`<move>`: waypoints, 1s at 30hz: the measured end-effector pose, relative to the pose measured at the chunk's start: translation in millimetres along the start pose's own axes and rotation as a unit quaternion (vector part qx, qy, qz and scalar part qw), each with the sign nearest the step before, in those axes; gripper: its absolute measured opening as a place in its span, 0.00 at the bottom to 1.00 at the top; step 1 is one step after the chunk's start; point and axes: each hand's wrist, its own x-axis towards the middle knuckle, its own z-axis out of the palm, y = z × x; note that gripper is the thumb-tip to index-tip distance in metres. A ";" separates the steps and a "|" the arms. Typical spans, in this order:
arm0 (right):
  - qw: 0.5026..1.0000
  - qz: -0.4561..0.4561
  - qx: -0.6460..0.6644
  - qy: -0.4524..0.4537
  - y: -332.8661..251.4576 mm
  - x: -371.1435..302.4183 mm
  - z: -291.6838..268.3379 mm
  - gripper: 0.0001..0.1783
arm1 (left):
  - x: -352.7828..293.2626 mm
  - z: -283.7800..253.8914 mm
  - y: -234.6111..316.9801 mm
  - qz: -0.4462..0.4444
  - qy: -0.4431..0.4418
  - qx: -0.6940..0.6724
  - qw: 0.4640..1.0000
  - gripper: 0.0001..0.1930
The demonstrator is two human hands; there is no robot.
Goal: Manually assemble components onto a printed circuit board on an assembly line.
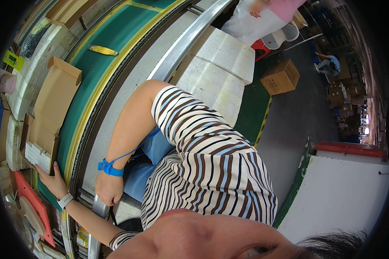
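My left hand [52, 181], with a white watch at the wrist, is at the near end of an open cardboard box [52, 101]. Its thumb lies along the box's side. The fingers reach over the end, by a white item with a gridded surface [38, 154] inside. My right hand [109, 188] wears a blue wrist strap [111, 168] with a thin cord. It is closed and bent down beside the metal rail [100, 208] along the line's edge. Its palm side is hidden, so I cannot see what it holds, if anything.
A green conveyor belt [88, 64] carries a yellow strip-like piece [103, 50]. Left of it stand a red panel [32, 200] and a fan [19, 224]. White blocks [216, 73] and a brown carton [281, 77] lie to the right. A person in pink [285, 8] is near the belt's far end.
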 end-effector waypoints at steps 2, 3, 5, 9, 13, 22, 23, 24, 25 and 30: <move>1.000 0.000 0.001 0.003 0.2 -0.2 0.5 0.11 | 0.1 0.3 -0.7 0.001 0.000 0.000 1.000 0.39; 1.000 -0.001 0.001 0.003 0.2 0.2 0.5 0.11 | 0.0 0.4 -2.0 -0.002 -0.001 -0.001 1.000 0.39; 1.000 0.003 -0.001 -0.002 -0.1 0.6 0.1 0.11 | -0.2 0.6 -2.9 -0.004 -0.002 -0.002 1.000 0.39; 1.000 0.003 -0.002 0.001 0.9 0.7 1.7 0.11 | -0.7 0.0 -1.6 -0.004 -0.003 -0.004 1.000 0.39; 1.000 0.010 -0.001 -0.002 0.5 -0.2 1.4 0.12 | 0.6 1.7 -1.1 0.000 -0.002 -0.006 1.000 0.39; 1.000 0.006 -0.004 -0.009 -0.2 0.4 -0.1 0.12 | 0.0 1.0 -1.8 0.007 0.002 -0.007 1.000 0.39; 1.000 0.005 -0.004 -0.010 -0.1 0.5 0.0 0.12 | 0.0 0.9 -2.0 0.007 0.002 -0.007 1.000 0.39; 1.000 0.004 -0.004 -0.010 0.1 0.3 0.0 0.12 | 0.1 0.9 -2.0 0.008 0.002 -0.008 1.000 0.38; 1.000 0.003 -0.001 -0.007 0.3 -0.2 0.0 0.12 | 0.2 0.9 -1.8 0.009 0.002 -0.009 1.000 0.38; 1.000 0.007 0.000 -0.005 0.4 0.4 0.6 0.12 | -0.5 -0.6 0.2 0.007 0.002 -0.005 1.000 0.38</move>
